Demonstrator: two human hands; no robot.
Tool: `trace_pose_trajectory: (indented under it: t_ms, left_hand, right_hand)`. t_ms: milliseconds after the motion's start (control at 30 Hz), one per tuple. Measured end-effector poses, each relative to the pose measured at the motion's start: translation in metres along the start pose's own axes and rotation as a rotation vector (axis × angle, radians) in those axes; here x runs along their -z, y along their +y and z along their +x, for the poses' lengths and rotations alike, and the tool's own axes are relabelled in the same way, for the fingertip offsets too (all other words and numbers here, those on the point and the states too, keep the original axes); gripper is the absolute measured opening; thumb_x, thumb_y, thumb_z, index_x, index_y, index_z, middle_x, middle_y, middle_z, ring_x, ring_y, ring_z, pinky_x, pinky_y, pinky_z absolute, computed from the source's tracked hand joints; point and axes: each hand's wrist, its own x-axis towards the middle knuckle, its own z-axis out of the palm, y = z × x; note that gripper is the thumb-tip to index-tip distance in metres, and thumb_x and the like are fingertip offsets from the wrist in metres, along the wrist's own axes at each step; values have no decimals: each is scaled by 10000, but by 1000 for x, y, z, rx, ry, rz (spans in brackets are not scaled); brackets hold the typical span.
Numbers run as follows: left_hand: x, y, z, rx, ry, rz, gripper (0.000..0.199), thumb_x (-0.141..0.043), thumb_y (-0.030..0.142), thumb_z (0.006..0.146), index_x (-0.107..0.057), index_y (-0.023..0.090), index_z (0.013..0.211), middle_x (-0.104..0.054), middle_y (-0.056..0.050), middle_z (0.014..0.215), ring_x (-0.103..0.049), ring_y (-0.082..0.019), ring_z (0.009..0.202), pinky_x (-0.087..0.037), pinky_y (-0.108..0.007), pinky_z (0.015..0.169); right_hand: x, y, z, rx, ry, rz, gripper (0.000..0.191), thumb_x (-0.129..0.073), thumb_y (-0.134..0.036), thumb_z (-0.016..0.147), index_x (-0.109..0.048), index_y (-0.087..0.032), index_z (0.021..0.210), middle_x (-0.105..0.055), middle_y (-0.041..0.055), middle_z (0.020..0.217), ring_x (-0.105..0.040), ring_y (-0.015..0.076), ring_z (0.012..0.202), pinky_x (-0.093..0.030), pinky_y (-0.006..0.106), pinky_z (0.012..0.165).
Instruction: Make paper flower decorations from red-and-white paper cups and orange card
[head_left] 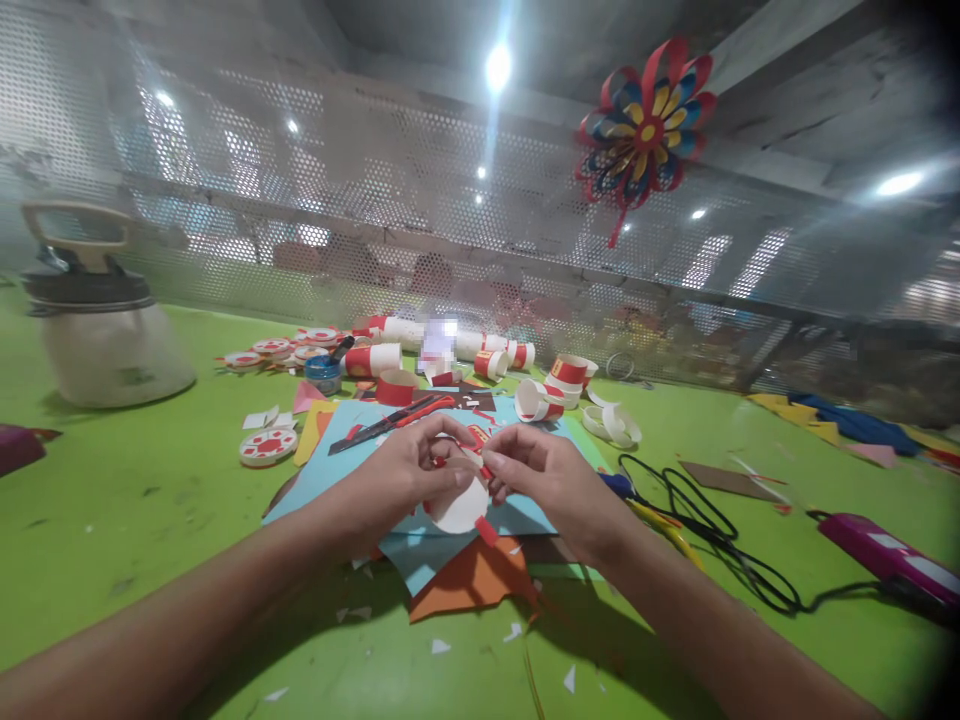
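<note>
My left hand (409, 468) grips a white paper disc (460, 506), thumb across its face and fingers behind its edge. Red paper pieces show around the rim, one red tab (487, 530) sticking out at the lower right. At the disc's upper right edge, the thumb and fingertips of my right hand (541, 470) are pinched together. Whatever lies between them is too small to make out. Beneath both hands are light blue paper sheets (330, 478) over orange paper (469, 578). A box cutter (382, 428) lies just beyond my left hand.
Cut red-and-white paper cups (566, 378) and a blue jar (323, 374) stand behind the sheets. A finished-looking red-and-white disc (268, 446) lies left. On the right are a black cable (712, 530) and a magenta device (885, 560). A large jug (109, 335) stands far left.
</note>
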Motion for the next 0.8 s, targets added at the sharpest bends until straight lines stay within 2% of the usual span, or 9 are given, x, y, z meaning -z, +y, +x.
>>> trace_pose_trajectory:
  t_ms: [67, 133, 267, 433, 500, 600, 700, 800]
  left_hand:
    - [0, 1, 0, 31, -28, 4, 371, -675, 251, 754, -479, 202, 1065, -523, 60, 641, -462, -78, 525, -323, -186, 463]
    - [-1, 1, 0, 51, -73, 6, 449, -681, 216, 742, -456, 204, 1130, -548, 55, 650, -475, -81, 524, -331, -191, 465]
    - [-3, 0, 2, 96, -128, -28, 551, -692, 176, 710, -435, 186, 1197, -615, 12, 754, -511, -92, 561, -349, -210, 497]
    - [-7, 2, 1, 122, -94, 16, 445, -680, 180, 701, -529, 152, 1118, -564, 33, 675, -477, -96, 581, -344, -226, 554]
    - [-6, 5, -2, 155, -37, 12, 376, -646, 201, 724, -562, 172, 1090, -587, 19, 723, -500, -105, 628, -338, -226, 570]
    - [-5, 10, -4, 222, 28, -121, 298, -572, 287, 772, -577, 198, 1057, -627, -12, 855, -549, -131, 749, -356, -230, 608]
    - [-6, 13, -5, 168, 21, -162, 309, -560, 318, 768, -556, 208, 1056, -621, -18, 870, -570, -166, 822, -393, -258, 657]
    - [-10, 8, -2, 80, 49, -10, 356, -624, 239, 689, -526, 210, 1030, -590, 10, 796, -568, -169, 752, -414, -275, 636]
  right_hand:
    - [-3, -5, -3, 178, 52, -251, 92, -615, -254, 820, -610, -172, 862, -618, 39, 817, -566, 149, 736, -461, 314, 682]
    - [-6, -9, -6, 315, 37, -474, 86, -603, -204, 827, -636, -164, 897, -629, 59, 880, -564, 165, 815, -454, 328, 743]
    - [-9, -5, -8, 449, -23, -694, 84, -579, -122, 835, -657, -148, 816, -625, 57, 806, -558, 162, 808, -440, 314, 754]
    - [-7, 3, -8, 451, -1, -785, 131, -550, -93, 833, -633, -130, 739, -611, 43, 707, -530, 134, 653, -408, 270, 619]
    - [-8, 3, -9, 468, 38, -853, 145, -522, -75, 824, -611, -120, 718, -598, 51, 698, -514, 141, 645, -392, 274, 599]
    - [-9, 3, -10, 466, 104, -942, 140, -508, -81, 807, -575, -129, 694, -562, 43, 669, -482, 142, 615, -365, 278, 573]
    - [-10, 2, -10, 420, 183, -955, 139, -512, -97, 796, -549, -153, 674, -557, 29, 660, -471, 135, 590, -350, 276, 562]
    - [-9, 2, -9, 345, 230, -918, 154, -525, -121, 793, -540, -169, 648, -578, 26, 650, -484, 135, 580, -351, 277, 556]
